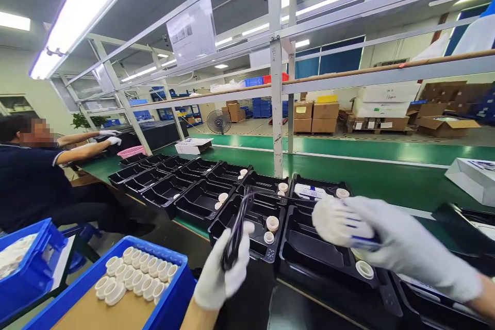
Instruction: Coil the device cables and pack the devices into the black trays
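While gloved in white, left hand point(224, 273) closed around a looped black cable point(237, 224), fingers curled tight, thumb up along the loop; cable rising from the fist and arching rightward over the nearest black tray point(309, 252). Right hand point(402, 247) shut on a round white pleated part point(336, 223), held with a thin dark-blue piece just above that tray's right half; fingers wrapped over the part's far side, so exact spread not readable.

Landmark: nearest black tray, at the front edge of the green conveyor belt point(348, 165).
- Left of the tray: a second tray point(251, 216) holding two white rings point(271, 224).
- Farther left: a row of black trays point(170, 180) in two files running back toward a pink basket point(131, 151); count uncertain at the far end.
- Front left of the tray: blue bin point(170, 299) on a brown base, with a cluster of white rings point(135, 273), roughly fifteen visible.
- Far left: another blue bin point(31, 263), and a seated person in a dark shirt point(27, 180), two white-gloved hands stretched over the belt.
- In the tray's front right corner: one white ring point(364, 269).
- Behind the tray: one upright white post point(276, 87).
- Right of the tray: white box point(474, 178) on the belt.
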The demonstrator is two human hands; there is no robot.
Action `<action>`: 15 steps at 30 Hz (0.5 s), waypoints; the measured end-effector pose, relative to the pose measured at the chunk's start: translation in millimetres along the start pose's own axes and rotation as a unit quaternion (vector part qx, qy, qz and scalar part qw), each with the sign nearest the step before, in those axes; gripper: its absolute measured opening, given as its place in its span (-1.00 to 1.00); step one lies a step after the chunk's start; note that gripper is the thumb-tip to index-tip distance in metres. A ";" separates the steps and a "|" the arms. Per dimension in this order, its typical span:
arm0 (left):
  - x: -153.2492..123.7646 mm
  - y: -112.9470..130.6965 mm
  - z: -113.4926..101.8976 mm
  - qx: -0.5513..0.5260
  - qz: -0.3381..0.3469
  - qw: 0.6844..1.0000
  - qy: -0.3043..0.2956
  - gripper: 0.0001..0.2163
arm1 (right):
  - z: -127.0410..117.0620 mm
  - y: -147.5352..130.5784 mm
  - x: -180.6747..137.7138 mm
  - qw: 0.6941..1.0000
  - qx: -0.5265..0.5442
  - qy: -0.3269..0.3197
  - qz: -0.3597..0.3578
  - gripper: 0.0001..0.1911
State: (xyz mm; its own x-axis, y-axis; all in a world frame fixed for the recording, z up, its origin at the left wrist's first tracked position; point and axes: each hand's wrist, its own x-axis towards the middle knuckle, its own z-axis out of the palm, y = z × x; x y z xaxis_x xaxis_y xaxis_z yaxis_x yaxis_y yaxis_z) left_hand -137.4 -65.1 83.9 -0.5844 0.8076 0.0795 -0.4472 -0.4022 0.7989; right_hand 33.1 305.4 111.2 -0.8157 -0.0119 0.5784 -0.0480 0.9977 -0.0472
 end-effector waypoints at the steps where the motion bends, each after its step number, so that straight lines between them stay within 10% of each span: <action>1: 17.5 15.8 6.6 0.003 0.010 1.000 -0.003 -0.59 | 20.7 -11.3 0.4 0.999 -0.008 -0.044 0.010 -0.20; 7: 115.4 58.7 54.7 0.160 -0.035 0.985 -0.062 -0.61 | 99.7 -49.5 21.3 0.936 0.057 -0.303 0.172 -0.01; 15: 159.4 58.5 69.6 0.296 -0.142 0.943 -0.048 -0.48 | 105.7 -36.1 28.6 0.910 0.140 -0.374 0.111 -0.12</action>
State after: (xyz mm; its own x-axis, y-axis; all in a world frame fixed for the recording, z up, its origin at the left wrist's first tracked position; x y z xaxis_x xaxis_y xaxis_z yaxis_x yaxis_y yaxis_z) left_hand -209.6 70.1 184.8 -0.4214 0.8933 -0.1564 -0.1028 0.1243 0.9869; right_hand -49.4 262.0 43.4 -0.9824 0.0426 -0.1818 0.1071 0.9261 -0.3618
